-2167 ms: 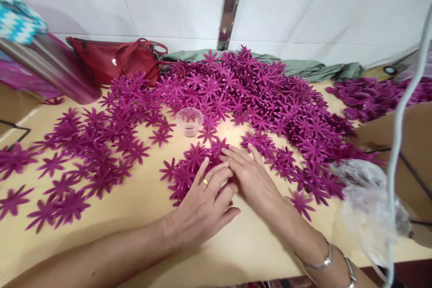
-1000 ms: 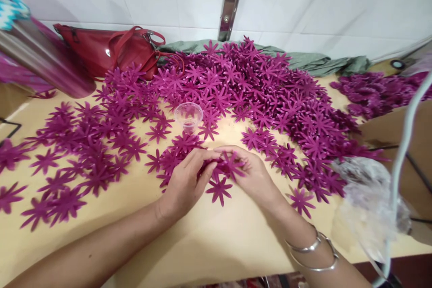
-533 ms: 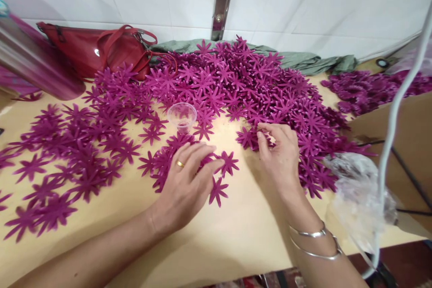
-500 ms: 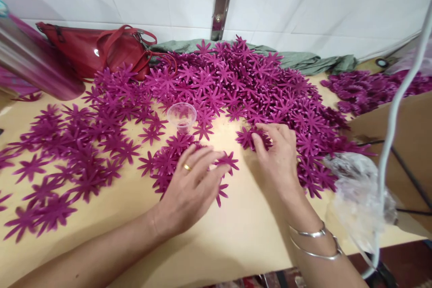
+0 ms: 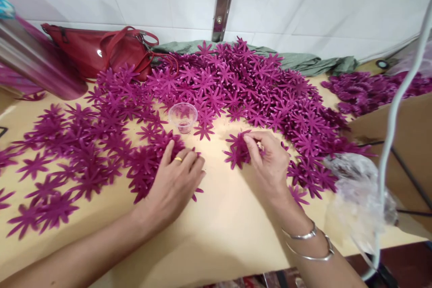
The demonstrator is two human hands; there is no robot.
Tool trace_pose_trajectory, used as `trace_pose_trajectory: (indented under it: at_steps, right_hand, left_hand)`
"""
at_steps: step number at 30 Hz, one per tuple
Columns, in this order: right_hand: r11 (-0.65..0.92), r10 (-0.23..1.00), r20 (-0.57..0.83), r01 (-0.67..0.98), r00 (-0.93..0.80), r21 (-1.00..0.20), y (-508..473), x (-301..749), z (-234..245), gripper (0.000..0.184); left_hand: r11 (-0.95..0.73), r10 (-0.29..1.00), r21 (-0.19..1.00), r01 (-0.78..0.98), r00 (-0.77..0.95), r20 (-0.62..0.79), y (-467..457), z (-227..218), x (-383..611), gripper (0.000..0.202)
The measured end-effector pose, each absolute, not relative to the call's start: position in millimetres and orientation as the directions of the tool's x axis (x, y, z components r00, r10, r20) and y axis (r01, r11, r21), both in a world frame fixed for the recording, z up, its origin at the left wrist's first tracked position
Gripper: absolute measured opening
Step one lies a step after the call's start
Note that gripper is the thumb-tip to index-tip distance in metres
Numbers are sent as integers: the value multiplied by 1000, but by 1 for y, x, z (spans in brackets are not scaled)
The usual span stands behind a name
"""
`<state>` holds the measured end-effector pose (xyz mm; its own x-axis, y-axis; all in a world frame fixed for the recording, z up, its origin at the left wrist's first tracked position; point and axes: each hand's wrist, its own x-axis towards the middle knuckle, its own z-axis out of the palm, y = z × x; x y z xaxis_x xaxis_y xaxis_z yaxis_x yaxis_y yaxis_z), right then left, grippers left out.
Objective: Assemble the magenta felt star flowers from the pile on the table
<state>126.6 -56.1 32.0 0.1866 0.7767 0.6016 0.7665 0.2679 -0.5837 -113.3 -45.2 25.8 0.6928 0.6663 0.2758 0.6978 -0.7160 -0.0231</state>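
Note:
Purple star-shaped flower petal pieces cover much of the table. My left hand [image 5: 177,177], with a ring on one finger, lies spread over a small heap of petal pieces [image 5: 143,164] left of the middle. Its fingertips touch the table side of that heap, and it grips nothing that I can see. My right hand [image 5: 268,159] has thumb and forefinger pinched on a few petal pieces [image 5: 237,149] just above or on the table; the other fingers are curled. A small clear plastic cup [image 5: 183,117] stands beyond my left hand, with a little purplish matter at its bottom.
A large mound of purple petal pieces [image 5: 256,81] fills the back of the table [image 5: 216,243]. A red handbag [image 5: 97,51] and a shiny tumbler [image 5: 43,49] stand at back left. Crumpled clear plastic [image 5: 357,193], a white cable [image 5: 393,117] and a cardboard box [image 5: 391,135] are at right.
My left hand has moved left, pushing the small heap with it. My right hand has come a little nearer and left, drawing petal pieces away from the mound in its pinch.

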Motion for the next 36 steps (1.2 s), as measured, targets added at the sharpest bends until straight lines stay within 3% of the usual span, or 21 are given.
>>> trace_pose_trajectory:
  at_steps: [5,9,11,13,15,17,19,22,24,26,28,30,33,36]
  right_hand:
    - [248,691,639,720,338,-649,-54,137,32,14]
    - [229,751,532,601,391,-766,-54,131,32,15]
    - [246,789,480,519,383,-819,-55,127,31,13]
    - [252,807,458,483,374,-839,-56,123,31,12]
    - [248,814,451,483,366,-840,-56,121,30,12]
    - [244,820,445,484,360,-840,-56,121,30,13]
    - [237,828,426,461,365,-855,-56,120,31,14]
    - [210,868,349,378,352,-902,-56,116,31,14]
    - [189,914,278,299,294,-935,-57,111,30,15]
    - [170,952,221,230,212,-958,-60,106,30,17]
    - [175,971,203,205,126,-963,-63,102,29,17]
    - [193,978,205,204,36,-960,-65,99,29,17]
    - [198,980,195,188,-36,-962,-65,99,27,13]
    - [207,976,216,208,23,-956,-65,99,23,13]
  left_hand:
    - [-597,735,-91,797,589,335,-15,33,-158,19]
    - [-585,727,-23,811,537,427,-24,38,-160,16]
    - [-692,670,61,719,608,426,-40,37,-145,17]
    - [-864,496,119,488,789,363,-56,30,-129,14]
    - [-914,405,136,382,864,300,-62,22,-121,20]
    - [-888,457,104,447,842,286,-55,15,-125,27]
    - [-783,594,31,621,732,333,-41,14,-138,37]
    - [-619,720,5,785,566,403,-26,22,-152,34]
    - [-622,736,124,773,523,430,-31,28,-148,33]
    - [-656,753,403,638,516,409,-45,30,-131,45]
    - [-533,821,729,430,472,322,-58,27,-110,69]
    - [-305,890,931,201,407,203,-64,21,-89,66]
    - [75,921,991,-109,390,-27,-59,11,-67,36]
    - [223,909,930,-292,407,-90,-48,6,-60,31]
